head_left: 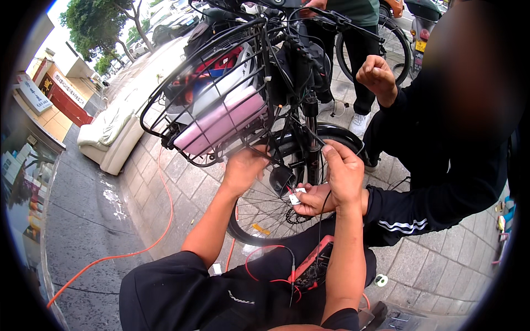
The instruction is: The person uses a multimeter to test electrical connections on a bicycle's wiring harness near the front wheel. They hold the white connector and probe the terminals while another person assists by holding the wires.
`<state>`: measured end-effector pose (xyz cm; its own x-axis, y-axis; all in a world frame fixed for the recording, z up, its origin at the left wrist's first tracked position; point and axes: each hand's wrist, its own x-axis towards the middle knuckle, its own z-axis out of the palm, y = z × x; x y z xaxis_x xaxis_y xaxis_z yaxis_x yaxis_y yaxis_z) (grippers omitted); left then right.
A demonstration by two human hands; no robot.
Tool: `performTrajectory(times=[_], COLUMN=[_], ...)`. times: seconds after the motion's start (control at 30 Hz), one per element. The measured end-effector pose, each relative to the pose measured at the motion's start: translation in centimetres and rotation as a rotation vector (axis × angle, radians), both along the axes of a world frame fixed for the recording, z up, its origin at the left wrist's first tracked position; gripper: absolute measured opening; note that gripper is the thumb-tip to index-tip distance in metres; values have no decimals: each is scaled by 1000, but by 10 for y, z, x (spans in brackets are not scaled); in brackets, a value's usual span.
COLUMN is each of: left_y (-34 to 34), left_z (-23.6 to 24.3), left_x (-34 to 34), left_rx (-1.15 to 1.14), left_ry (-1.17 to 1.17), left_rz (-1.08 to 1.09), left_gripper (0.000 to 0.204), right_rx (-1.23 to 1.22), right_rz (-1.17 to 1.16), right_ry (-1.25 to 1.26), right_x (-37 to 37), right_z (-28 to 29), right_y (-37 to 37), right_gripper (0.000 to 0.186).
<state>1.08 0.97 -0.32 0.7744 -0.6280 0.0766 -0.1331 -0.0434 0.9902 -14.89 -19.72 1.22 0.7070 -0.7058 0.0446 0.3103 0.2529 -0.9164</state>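
My left hand (pixel 245 168) is curled beneath the wire basket (pixel 215 121) of a black bicycle; what its fingers grip is hidden. My right hand (pixel 345 174), fingers closed, pinches a thin black cable near the front fork (pixel 312 124). Just below the basket hangs a round black housing (pixel 280 179) with red wires. A co-worker's hand (pixel 312 199) beside my right hand holds a small white item (pixel 298 195) at those wires. A red-and-black multimeter (pixel 301 275) with test leads rests on my lap.
A dark-sleeved person (pixel 419 209) leans in from the right, another hand (pixel 378 77) raised. Someone else (pixel 370 38) stands behind the bicycle. An orange hose (pixel 132 255) crosses the pavement (pixel 441 259). A cream sofa (pixel 113 143) stands at left, a scooter (pixel 422 38) behind.
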Motion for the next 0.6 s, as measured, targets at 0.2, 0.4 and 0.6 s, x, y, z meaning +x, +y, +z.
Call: performTrajectory(times=[0.2,0.4,0.6], left_y=[1,1,1], left_z=[-1,-2,4], left_x=[0,0,-1], left_rx=[-42,-60,-8], left_ry=[19,24,-21], left_rz=[-11,-15,-9], left_gripper=[29,29,31], right_rx=[48,119,173], right_rz=[28,12,19], right_ry=[-78,-113,-135], right_x=[2,7,4], right_z=[3,9,13], right_y=[5,12,14], right_gripper=[23,26,26])
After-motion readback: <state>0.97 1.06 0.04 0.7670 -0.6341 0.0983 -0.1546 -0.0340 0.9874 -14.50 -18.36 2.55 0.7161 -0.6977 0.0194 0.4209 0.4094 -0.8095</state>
